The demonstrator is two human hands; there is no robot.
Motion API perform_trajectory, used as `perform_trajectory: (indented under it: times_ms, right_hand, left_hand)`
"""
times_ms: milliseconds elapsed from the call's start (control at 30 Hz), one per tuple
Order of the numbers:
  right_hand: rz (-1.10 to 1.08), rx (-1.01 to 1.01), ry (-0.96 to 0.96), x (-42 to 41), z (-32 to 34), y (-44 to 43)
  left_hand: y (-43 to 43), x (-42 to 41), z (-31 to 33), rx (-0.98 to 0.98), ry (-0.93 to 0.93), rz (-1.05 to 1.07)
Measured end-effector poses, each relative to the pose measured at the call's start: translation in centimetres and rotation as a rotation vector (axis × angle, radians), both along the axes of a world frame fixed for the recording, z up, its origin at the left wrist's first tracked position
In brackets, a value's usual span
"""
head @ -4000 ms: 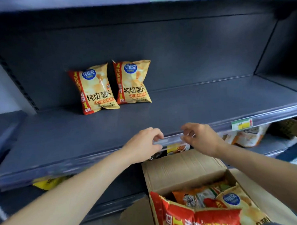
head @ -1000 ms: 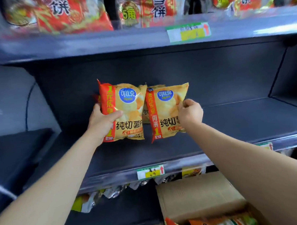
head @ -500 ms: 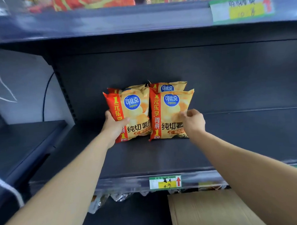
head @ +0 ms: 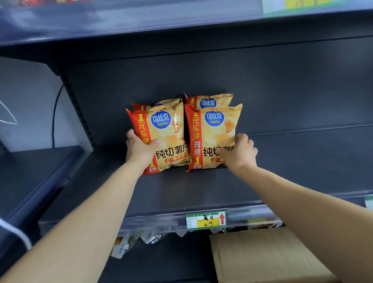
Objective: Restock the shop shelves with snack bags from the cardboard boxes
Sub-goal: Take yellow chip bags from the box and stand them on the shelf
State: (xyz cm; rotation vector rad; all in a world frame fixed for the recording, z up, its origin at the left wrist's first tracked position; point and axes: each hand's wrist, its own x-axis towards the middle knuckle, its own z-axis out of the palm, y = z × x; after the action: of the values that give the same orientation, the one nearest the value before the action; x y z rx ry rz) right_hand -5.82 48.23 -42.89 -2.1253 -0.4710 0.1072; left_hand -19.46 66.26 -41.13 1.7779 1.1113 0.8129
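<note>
Two yellow and red chip bags stand upright side by side at the back of the dark shelf [head: 183, 190]. My left hand [head: 140, 151] grips the left front bag [head: 167, 131] at its lower left edge. My right hand [head: 238, 153] pinches the lower right corner of the right front bag [head: 213, 131]. Behind them, against the back panel, the tops of two more bags of the same kind [head: 209, 100] show. A flap of the cardboard box [head: 261, 258] lies below the shelf at the lower right.
The shelf stretches bare to the right of the bags. A price label [head: 206, 220] hangs on the shelf's front rail. Another shelf [head: 133, 13] runs close overhead. Foil snack bags [head: 130, 244] peek out on the lower shelf. A side shelf [head: 30, 169] sits at left.
Both hands have set their bags down upright on the shelf in front of the two back bags. The view has moved in closer.
</note>
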Motion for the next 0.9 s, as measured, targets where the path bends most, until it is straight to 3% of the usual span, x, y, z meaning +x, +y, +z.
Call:
perform_trajectory:
  times_ms: [167,267,367,467,667,800,900]
  right_hand:
    - [0.059,0.019,-0.064,-0.6,0.4,-3.4]
    - [0.098,0.054,-0.079,-1.2,0.3,-6.7]
    - [0.167,-0.006,-0.067,-2.1,-0.6,-10.7]
    - [0.287,-0.142,0.023,-3.2,-2.2,-14.6]
    - [0.433,-0.705,0.271,-5.3,-7.3,-20.9]
    - [0.455,-1.136,0.317,-6.9,-11.3,-23.0]
    - [0.367,-1.178,0.523,-7.7,-13.5,-24.1]
  left_hand:
    - [-2.5,-1.0,0.8,0.121,0.053,0.031]
    - [-5.6,-1.4,1.3,0.320,0.070,0.062]
    - [-11.0,-1.3,0.5,0.487,0.010,-0.156]
    - [-17.2,-0.9,-2.0,0.455,0.073,-0.543]
    - [-24.4,-0.1,-9.2,0.295,0.734,-1.092]
    - [-25.3,-1.7,-12.6,0.304,1.231,-1.125]
    - [-25.0,-3.1,-14.1,0.219,1.373,-1.062]
